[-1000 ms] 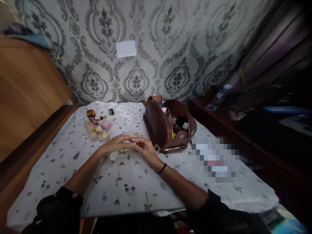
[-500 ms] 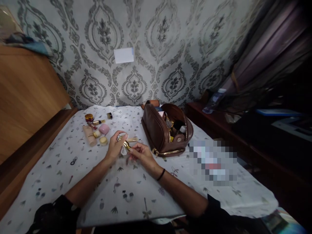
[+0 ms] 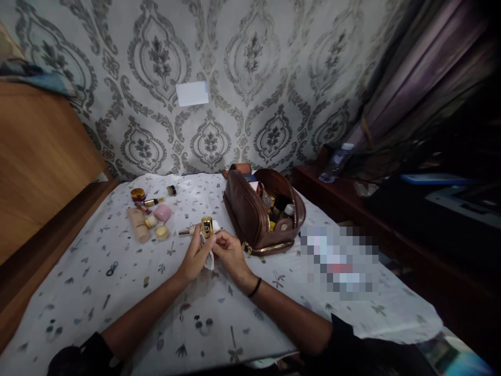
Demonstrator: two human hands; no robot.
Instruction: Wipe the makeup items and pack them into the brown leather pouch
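A small shiny gold bottle (image 3: 207,225) with a dark emblem stands upright between my two hands, above the cloth. My left hand (image 3: 191,259) is closed round its left side, with a crumpled white tissue (image 3: 210,260) against the bottle and hanging below. The fingers of my right hand (image 3: 234,257) are pinched at the bottle's lower end; their tips are partly hidden. Just behind my hands lies a thin brush-like item (image 3: 187,231), partly covered. To the right, a brown leather toiletry bag (image 3: 246,214) sits unzipped, full of cosmetics.
On the left of the patterned cloth (image 3: 129,292) lie a beige tube (image 3: 138,225), a pink rounded item (image 3: 162,212), a yellow round item (image 3: 162,232), a red jar with gold lid (image 3: 138,195) and a gold tube (image 3: 154,201). A clear bottle (image 3: 337,163) stands on the right ledge.
The gold bottle has turned from slanted to upright, its emblem now facing me. Both hands have drawn closer together, and the tissue hangs lower. The view has shifted slightly.
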